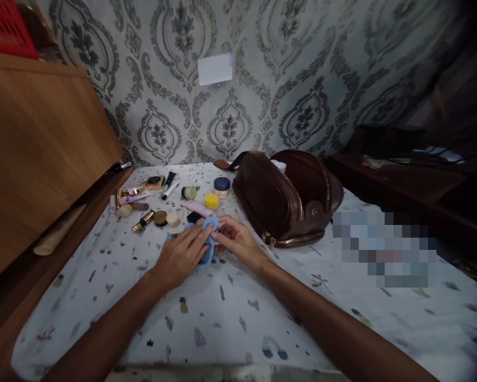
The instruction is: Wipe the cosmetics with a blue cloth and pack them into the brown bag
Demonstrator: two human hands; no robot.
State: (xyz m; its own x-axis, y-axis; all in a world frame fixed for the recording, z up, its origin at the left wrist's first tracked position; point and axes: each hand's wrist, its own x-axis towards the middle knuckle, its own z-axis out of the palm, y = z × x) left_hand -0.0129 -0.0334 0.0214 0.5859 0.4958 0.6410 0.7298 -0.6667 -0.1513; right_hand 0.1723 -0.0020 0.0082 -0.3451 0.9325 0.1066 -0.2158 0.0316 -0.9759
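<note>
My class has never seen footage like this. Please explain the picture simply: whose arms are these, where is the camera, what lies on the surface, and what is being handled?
There is no machine here. A person works with two bare hands, and the one picture comes from a camera worn on their head, looking forward and down.

The left hand lies over a crumpled blue cloth, and the right hand has its fingertips at the cloth's right edge. How firmly each grips is hidden.

Beyond them, on a patterned white cover, lie small tubes and pots, among them a yellow-lidded pot and a blue-lidded jar. To their right sits an open brown bag. The pixelated patch further right cannot be read.
</note>
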